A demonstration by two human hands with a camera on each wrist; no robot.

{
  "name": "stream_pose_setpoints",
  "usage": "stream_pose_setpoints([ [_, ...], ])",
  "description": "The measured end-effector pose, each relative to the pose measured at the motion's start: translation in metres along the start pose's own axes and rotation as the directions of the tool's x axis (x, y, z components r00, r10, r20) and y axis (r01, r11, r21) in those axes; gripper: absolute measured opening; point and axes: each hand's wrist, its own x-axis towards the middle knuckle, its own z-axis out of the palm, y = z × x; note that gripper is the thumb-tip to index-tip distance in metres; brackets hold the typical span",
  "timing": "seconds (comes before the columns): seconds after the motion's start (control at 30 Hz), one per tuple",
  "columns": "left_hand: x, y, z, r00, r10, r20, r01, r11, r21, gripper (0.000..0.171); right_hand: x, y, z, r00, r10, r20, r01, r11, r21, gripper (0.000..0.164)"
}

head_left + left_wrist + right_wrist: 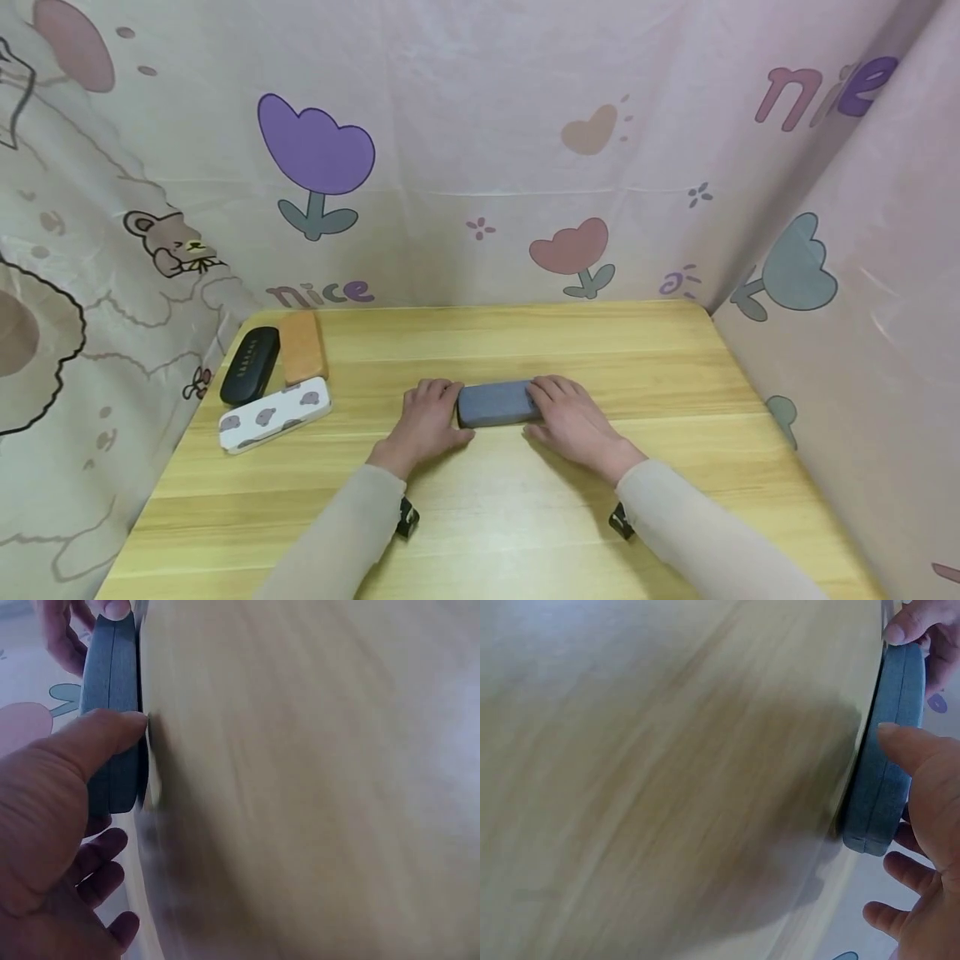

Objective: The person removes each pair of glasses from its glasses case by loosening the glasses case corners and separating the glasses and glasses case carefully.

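Observation:
A blue-grey glasses case [495, 403] lies closed on the table, its long side facing the person. At its left end my left hand [427, 421] holds it, the thumb on the near side and the index finger towards the back. My right hand [573, 425] grips the right end, with fingers over the top and the thumb at the near edge. The left wrist view shows a seam along the case [111, 690], the left thumb [112, 735] pressed on its side. In the right wrist view the right thumb [907, 742] presses the case [881, 787] likewise.
On the table's left side lie a black case [251, 365], an orange case [302, 346] and a white case with bear prints [275, 414], close together. Printed curtains [450, 150] hang behind and at both sides of the wooden table [510, 533].

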Motion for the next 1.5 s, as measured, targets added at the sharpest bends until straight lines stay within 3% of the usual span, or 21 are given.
stream_pose_setpoints([
  [0.4, 0.013, -0.007, -0.008, 0.994, 0.025, 0.105, -0.024, 1.0, -0.013, 0.081, 0.007, -0.001, 0.005, 0.999, 0.041, -0.002, -0.041, 0.999, 0.017, 0.069],
  [0.7, 0.02, -0.008, -0.009, 0.995, 0.076, 0.068, -0.086, 0.984, 0.157, 0.073, 0.009, 0.0, 0.008, 0.999, 0.039, -0.031, -0.038, 0.999, 0.014, 0.067],
  [1.03, 0.022, -0.013, -0.005, 0.994, 0.074, 0.081, -0.085, 0.985, 0.147, 0.073, 0.012, 0.007, 0.01, 0.999, 0.033, -0.008, -0.033, 0.999, 0.016, 0.073],
  [1.5, 0.023, -0.013, -0.004, 0.994, 0.075, 0.082, -0.087, 0.985, 0.15, 0.072, 0.021, 0.013, 0.013, 0.999, -0.007, -0.048, 0.007, 1.0, 0.003, 0.071],
])
